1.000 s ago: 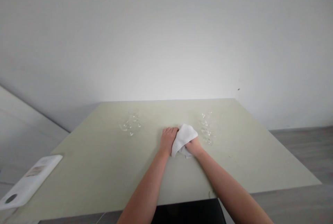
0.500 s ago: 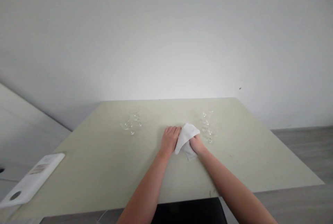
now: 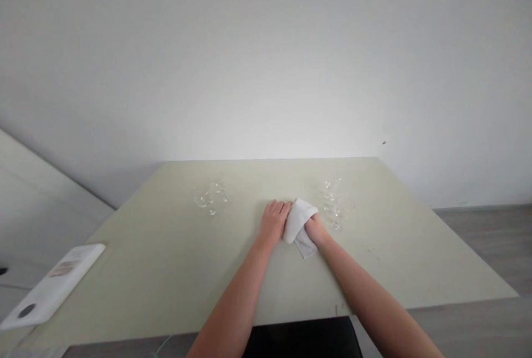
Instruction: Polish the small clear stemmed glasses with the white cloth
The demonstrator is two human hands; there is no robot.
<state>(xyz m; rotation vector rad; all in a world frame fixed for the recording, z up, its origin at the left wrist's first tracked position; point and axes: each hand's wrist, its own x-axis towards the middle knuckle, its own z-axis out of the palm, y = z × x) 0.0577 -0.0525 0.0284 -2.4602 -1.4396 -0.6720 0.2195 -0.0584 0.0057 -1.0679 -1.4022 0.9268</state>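
A white cloth (image 3: 300,223) is bunched between both my hands near the middle of a pale table (image 3: 166,269). My left hand (image 3: 273,221) curls its fingers against the cloth's left side. My right hand (image 3: 316,231) grips the cloth from the right, a corner hanging below it. What the cloth wraps, if anything, is hidden. Clear glasses (image 3: 334,204) stand just right of my right hand. More clear glasses (image 3: 210,198) stand further off to the left.
A white flat device (image 3: 50,287) lies over the table's left front corner. A plain white wall rises behind the table. Grey floor (image 3: 490,247) shows to the right. A dark seat (image 3: 299,338) sits under the near edge.
The cloth has been gathered tighter between my hands and its lower corner now hangs further down. Both hands stay in nearly the same place.
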